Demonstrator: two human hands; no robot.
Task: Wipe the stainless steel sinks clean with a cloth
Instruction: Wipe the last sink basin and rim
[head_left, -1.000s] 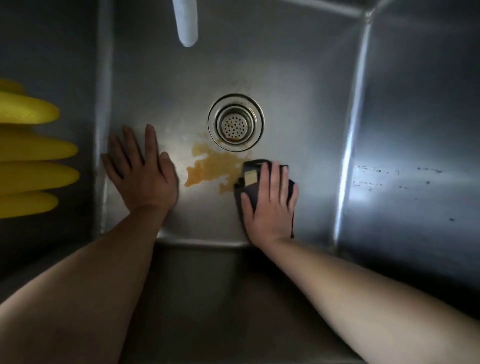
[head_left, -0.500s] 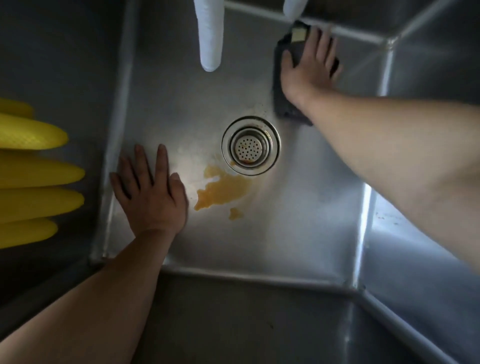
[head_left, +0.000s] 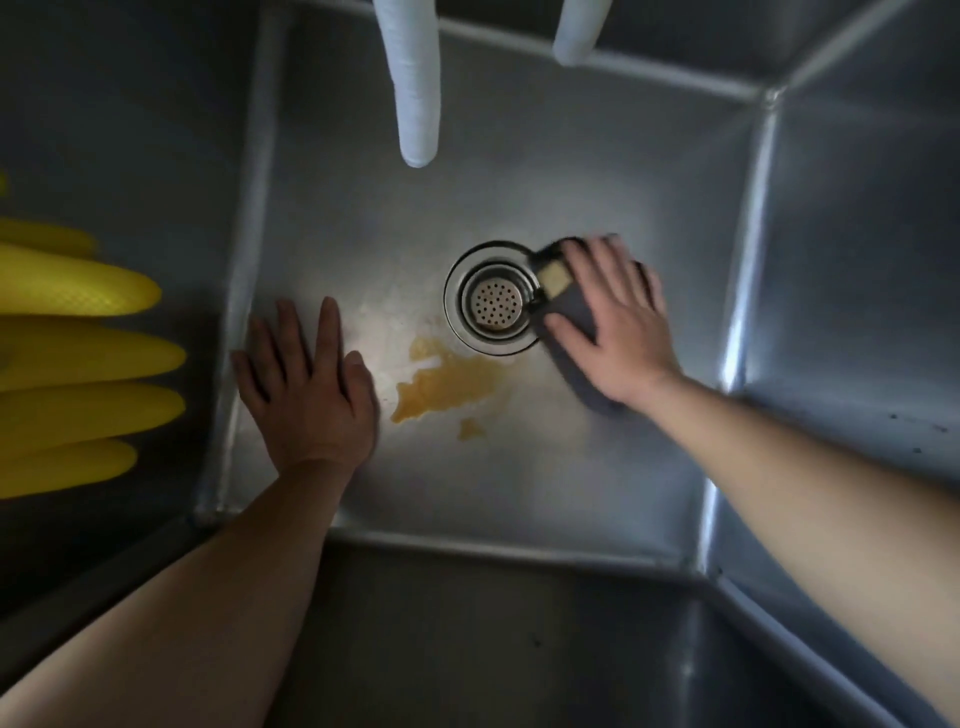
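The stainless steel sink (head_left: 519, 499) fills the view, with a round drain strainer (head_left: 492, 300) near the middle of its floor. A brown-orange stain (head_left: 441, 387) lies just below and left of the drain. My right hand (head_left: 618, 325) presses flat on a dark grey cloth (head_left: 569, 306) with a pale tag, right beside the drain's right edge; the hand looks blurred. My left hand (head_left: 306, 387) rests flat with fingers spread on the sink floor near the left wall, beside the stain.
Two white faucet spouts (head_left: 413, 78) (head_left: 579, 28) hang down from the top edge over the back of the basin. Yellow rubber glove fingers (head_left: 78, 358) lie on the left rim. The sink's right wall (head_left: 852, 260) carries a few dark specks.
My right hand has slid the cloth from the sink's back wall near the spouts down to the right side of the drain. My left hand has stayed in place.
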